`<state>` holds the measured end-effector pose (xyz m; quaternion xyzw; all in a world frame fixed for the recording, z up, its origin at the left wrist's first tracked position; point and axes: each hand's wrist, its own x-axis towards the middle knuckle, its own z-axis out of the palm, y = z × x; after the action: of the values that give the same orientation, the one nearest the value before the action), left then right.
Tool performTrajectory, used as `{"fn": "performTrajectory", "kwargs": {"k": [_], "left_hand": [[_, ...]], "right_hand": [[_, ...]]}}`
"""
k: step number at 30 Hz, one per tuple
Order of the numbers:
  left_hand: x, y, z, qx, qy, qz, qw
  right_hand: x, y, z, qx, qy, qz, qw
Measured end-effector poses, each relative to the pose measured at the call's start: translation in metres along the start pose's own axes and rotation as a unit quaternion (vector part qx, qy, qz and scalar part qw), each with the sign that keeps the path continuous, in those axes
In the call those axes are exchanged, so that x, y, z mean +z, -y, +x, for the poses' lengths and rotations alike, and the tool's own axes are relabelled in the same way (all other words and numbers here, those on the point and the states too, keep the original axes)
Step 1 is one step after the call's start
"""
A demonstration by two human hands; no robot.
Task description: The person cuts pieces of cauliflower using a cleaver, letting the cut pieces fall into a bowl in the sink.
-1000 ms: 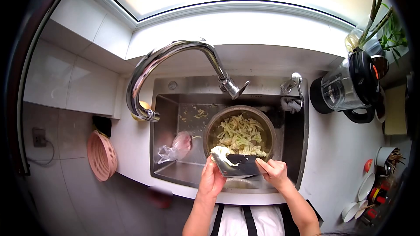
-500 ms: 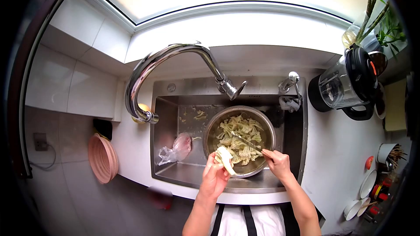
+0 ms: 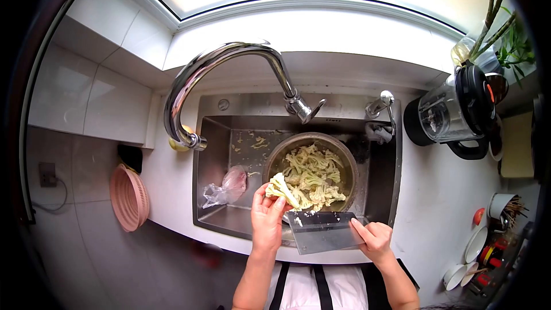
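My left hand pinches a piece of cauliflower over the near left rim of a round metal bowl. My right hand grips the end of a cleaver, whose broad blade lies nearly flat toward the camera, close to the bowl's near rim, with small white crumbs on it. Cut cauliflower pieces fill much of the bowl, which stands in the steel sink. The cleaver's handle is mostly hidden by my right hand.
A chrome faucet arches over the sink's left side. In the sink lies a plastic bag. A pink basket is at the left, a blender at the right. Several bowls stand at the lower right.
The cleaver has swung from over the bowl toward me, its blade now broadside. My left hand has moved slightly left and up with the cauliflower. The cut pieces in the bowl have shifted.
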<state>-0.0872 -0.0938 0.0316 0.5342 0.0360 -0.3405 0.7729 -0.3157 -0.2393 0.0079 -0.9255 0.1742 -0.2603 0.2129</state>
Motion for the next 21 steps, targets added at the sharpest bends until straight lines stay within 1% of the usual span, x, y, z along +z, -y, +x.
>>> {"fn": "performTrajectory", "kwargs": {"k": [2,5,10,13,16,17,20,21], "left_hand": [[0.001,0.000,-0.002,0.007,-0.004,0.004,1.000],[0.005,-0.004,-0.005,0.011,-0.015,-0.003,1.000],[0.004,-0.005,-0.007,0.018,-0.021,-0.006,1.000],[0.002,-0.002,-0.009,0.004,-0.018,0.010,1.000],[0.009,0.003,-0.015,-0.019,-0.009,0.000,1.000],[0.010,0.004,-0.015,-0.032,-0.001,0.050,0.998],[0.016,-0.003,-0.020,-0.133,0.028,-0.037,0.990],[0.017,0.000,-0.021,-0.120,0.042,-0.009,0.992]], "right_hand": [[-0.004,0.003,0.001,0.010,0.023,-0.002,1.000],[0.005,-0.003,0.001,-0.012,-0.013,-0.010,1.000],[0.003,-0.003,0.002,-0.017,-0.004,-0.006,1.000],[0.004,-0.001,0.004,-0.015,-0.006,0.002,1.000],[0.002,0.005,0.009,-0.008,0.012,0.016,1.000],[0.002,0.007,0.011,-0.005,0.022,0.022,1.000],[0.011,0.003,0.017,-0.035,-0.013,0.037,0.999],[0.014,0.002,0.021,-0.039,-0.019,0.044,0.998]]}}
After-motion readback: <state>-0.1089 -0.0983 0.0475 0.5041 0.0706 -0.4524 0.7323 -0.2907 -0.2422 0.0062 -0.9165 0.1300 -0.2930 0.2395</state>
